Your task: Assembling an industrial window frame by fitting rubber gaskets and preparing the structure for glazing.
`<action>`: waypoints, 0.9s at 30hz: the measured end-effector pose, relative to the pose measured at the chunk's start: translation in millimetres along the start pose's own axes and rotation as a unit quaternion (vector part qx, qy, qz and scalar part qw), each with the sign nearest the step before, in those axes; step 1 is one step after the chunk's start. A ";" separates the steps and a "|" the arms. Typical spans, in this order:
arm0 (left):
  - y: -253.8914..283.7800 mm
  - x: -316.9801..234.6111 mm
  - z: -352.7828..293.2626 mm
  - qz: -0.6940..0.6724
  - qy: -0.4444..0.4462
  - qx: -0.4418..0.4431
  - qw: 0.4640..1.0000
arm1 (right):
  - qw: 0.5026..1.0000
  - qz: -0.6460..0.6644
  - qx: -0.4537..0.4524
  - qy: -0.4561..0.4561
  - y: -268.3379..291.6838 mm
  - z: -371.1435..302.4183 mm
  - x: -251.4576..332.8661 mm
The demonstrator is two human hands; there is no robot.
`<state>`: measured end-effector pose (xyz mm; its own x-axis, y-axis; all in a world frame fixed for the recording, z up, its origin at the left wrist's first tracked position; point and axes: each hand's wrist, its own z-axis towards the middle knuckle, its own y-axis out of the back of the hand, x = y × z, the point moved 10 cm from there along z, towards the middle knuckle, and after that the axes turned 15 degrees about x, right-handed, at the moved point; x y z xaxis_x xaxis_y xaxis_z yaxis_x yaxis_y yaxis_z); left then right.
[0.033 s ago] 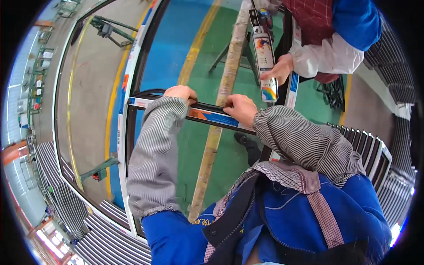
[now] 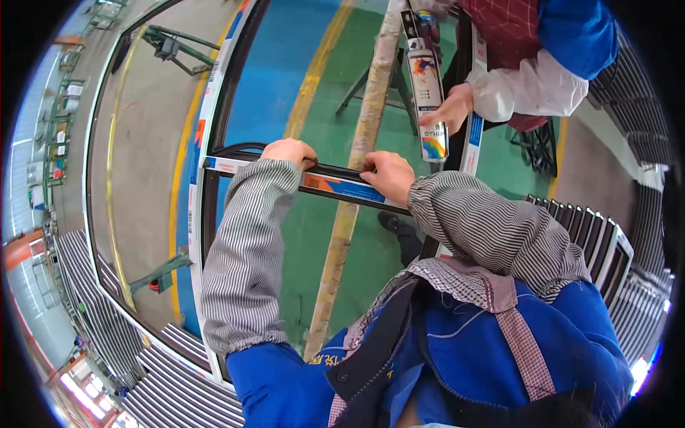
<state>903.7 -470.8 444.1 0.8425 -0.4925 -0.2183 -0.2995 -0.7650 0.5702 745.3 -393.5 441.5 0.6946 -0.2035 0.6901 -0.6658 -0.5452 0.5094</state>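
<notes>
Both hands are on the crossbar [image 2: 339, 187] of a window frame, which has printed protective film on its face. A black rubber sealing strip [image 2: 335, 172] lies along the bar's far edge. My left hand [image 2: 289, 152] closes its fingers on this strip, and a loose part of it bows up to the left of the hand. Farther right, my right hand [image 2: 389, 176] pinches or presses the same strip with thumb and bent fingers; its fingertips are partly hidden. Between the two hands a stretch of strip shows against the bar.
Across the frame, a co-worker's hand [image 2: 451, 110] holds a printed white sealant cartridge [image 2: 427, 93] close to my right hand. A worn support beam [image 2: 367, 121] runs beneath the crossbar. Stacked metal profiles [image 2: 175, 378] lie at lower left; more stand at right.
My left forearm has shifted slightly to the left. Both hands stay at the strip in nearly the same places.
</notes>
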 end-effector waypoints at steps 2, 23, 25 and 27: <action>-3.5 -1.2 -2.0 0.012 0.025 -0.017 0.999 | 1.000 0.001 0.021 -0.022 -3.7 1.6 -0.4; -4.7 -4.9 4.7 0.030 0.030 0.053 0.998 | 0.998 -0.031 0.023 0.040 -14.7 9.3 -1.6; -7.3 -9.2 8.7 0.086 0.018 0.002 0.996 | 0.999 -0.027 0.024 0.027 -16.5 7.9 -4.8; -9.4 -6.0 10.4 0.067 0.018 0.021 0.997 | 0.999 -0.023 0.027 0.000 -14.3 8.9 -9.2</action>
<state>896.9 -465.0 431.8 0.8088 -0.5771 -0.1126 -0.4289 -0.7101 0.5584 750.9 -391.1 423.4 0.7244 -0.1778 0.6661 -0.6176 -0.5967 0.5123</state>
